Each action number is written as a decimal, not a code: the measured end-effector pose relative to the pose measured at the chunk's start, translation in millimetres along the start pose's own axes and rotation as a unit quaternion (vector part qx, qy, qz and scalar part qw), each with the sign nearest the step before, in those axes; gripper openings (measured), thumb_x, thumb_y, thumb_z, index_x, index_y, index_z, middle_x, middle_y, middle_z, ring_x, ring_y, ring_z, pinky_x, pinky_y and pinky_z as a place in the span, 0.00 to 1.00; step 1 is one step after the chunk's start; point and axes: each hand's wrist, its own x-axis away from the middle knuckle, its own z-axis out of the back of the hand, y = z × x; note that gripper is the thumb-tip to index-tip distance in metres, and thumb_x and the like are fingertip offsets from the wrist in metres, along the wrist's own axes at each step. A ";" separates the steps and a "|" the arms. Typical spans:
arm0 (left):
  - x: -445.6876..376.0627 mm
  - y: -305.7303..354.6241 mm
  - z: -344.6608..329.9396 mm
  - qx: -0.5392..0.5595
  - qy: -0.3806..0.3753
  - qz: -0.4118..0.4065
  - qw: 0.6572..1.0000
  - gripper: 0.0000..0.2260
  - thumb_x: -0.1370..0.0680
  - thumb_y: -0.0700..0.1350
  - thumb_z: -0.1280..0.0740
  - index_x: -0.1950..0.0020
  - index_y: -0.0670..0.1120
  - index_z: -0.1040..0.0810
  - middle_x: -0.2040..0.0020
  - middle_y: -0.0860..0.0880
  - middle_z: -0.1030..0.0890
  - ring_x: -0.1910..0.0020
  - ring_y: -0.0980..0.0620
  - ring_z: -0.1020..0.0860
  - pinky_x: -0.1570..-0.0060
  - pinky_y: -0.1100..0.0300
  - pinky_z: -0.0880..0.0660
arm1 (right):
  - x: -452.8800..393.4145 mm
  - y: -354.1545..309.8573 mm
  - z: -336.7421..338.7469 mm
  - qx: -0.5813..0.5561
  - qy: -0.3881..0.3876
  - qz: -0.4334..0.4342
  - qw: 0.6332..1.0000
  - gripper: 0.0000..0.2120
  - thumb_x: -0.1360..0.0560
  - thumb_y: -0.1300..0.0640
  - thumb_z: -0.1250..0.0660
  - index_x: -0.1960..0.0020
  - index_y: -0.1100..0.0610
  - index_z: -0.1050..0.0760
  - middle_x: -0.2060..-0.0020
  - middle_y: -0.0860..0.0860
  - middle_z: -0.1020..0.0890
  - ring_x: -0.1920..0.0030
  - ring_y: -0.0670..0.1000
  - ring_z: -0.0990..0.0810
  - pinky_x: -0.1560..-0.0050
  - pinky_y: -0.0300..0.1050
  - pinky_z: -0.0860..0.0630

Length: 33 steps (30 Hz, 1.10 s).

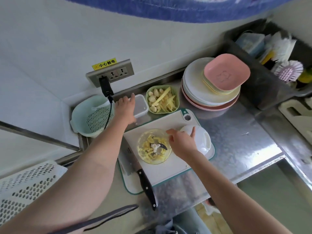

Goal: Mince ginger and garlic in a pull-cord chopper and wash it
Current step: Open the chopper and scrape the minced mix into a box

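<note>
The clear chopper bowl stands uncovered on the white cutting board. Its blade shaft is surrounded by yellow ginger pieces. My right hand is at the bowl's right rim, thumb and forefinger pinching it. The white pull-cord lid lies just right of that hand on the board. A green dish behind the board holds garlic cloves and ginger strips. My left hand spans the left end of a clear plastic box, thumb on the near edge and fingers on the far one.
A cleaver lies on the board's left edge, handle toward me. A pale green colander sits at the left under a plugged-in wall socket. Stacked plates topped by a pink dish stand behind. A sink opens at the right.
</note>
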 end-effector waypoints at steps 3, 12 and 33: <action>16.8 4.6 -3.1 0.051 0.058 0.027 0.997 0.51 0.37 0.57 0.23 0.24 0.42 0.48 0.34 0.37 0.32 0.37 0.37 0.31 0.36 0.46 0.34 | 3.0 -0.6 0.8 -0.006 0.014 -0.010 1.000 0.19 0.20 0.59 0.50 0.33 0.50 0.30 0.62 0.49 0.22 0.48 0.54 0.21 0.29 0.61 0.69; 67.2 26.2 30.5 0.345 0.091 0.033 0.933 0.47 0.36 0.53 0.24 0.25 0.54 0.49 0.32 0.44 0.39 0.33 0.38 0.40 0.43 0.46 0.32 | -3.5 -31.0 33.8 -0.470 -0.032 -0.054 0.881 0.25 0.23 0.51 0.34 0.30 0.49 0.38 0.36 0.52 0.26 0.40 0.53 0.23 0.49 0.47 0.23; 154.7 52.8 12.4 0.875 -0.213 0.136 0.412 0.29 0.32 0.68 0.34 0.41 0.49 0.21 0.47 0.41 0.18 0.51 0.39 0.18 0.53 0.40 0.22 | 11.4 -38.0 31.1 -0.487 -0.085 -0.076 0.866 0.20 0.26 0.41 0.34 0.48 0.58 0.24 0.54 0.56 0.18 0.57 0.55 0.18 0.54 0.51 0.20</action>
